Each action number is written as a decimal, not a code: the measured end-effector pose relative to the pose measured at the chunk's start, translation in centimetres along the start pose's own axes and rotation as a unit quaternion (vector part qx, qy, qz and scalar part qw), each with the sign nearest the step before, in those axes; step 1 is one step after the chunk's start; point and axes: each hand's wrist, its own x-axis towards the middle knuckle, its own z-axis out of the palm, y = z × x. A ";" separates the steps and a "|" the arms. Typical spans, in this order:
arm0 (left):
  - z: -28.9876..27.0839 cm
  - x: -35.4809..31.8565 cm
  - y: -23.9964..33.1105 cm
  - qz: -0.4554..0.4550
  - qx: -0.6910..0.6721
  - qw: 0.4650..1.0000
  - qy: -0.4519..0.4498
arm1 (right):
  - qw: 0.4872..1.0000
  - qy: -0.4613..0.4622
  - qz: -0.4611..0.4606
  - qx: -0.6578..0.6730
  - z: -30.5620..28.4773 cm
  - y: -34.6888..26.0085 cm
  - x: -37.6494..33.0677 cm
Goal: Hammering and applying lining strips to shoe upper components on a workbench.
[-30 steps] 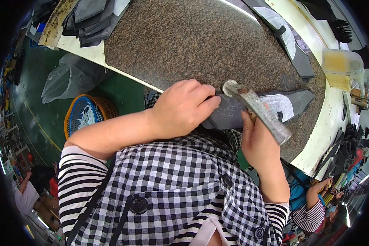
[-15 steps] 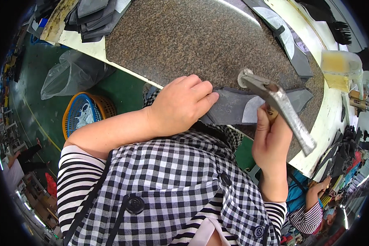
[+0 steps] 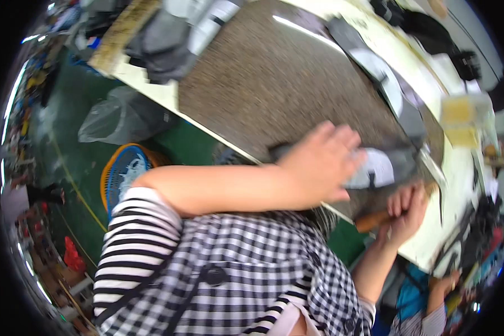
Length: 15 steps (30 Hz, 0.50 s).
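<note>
A: What is close to us?
B: Our right hand (image 3: 407,211) has its fingers wrapped round a hammer (image 3: 372,222), down on its wooden handle
A: And our left hand (image 3: 319,165)?
B: It looks blurry, but the fingers seem a bit apart. It is over the left part of a dark flat piece (image 3: 376,169) with a pale patch, and we cannot tell if it presses down
A: Where is that piece?
B: On the near side of the speckled stone slab (image 3: 252,84)
A: How do we work well here?
B: We think we should keep the piece flat and our fingers clear of the hammer's head
A: What is farther off?
B: Another dark piece (image 3: 411,124) and a messy pile (image 3: 162,47)
</note>
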 end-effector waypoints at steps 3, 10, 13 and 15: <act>1.4 -0.1 -0.9 0.021 -0.020 0.999 -0.021 | 0.995 -0.047 -0.005 0.084 -1.3 0.3 0.0; -11.9 -0.6 -11.1 -0.208 0.218 0.899 0.319 | 0.980 0.003 0.036 0.198 -3.1 1.8 -0.2; -15.0 -2.9 -20.7 -0.296 0.305 0.811 0.401 | 0.989 -0.057 0.055 0.122 -2.2 2.1 0.0; -14.5 -5.0 -26.4 -0.473 0.325 0.774 0.268 | 0.995 -0.042 0.066 0.055 -1.7 2.3 0.0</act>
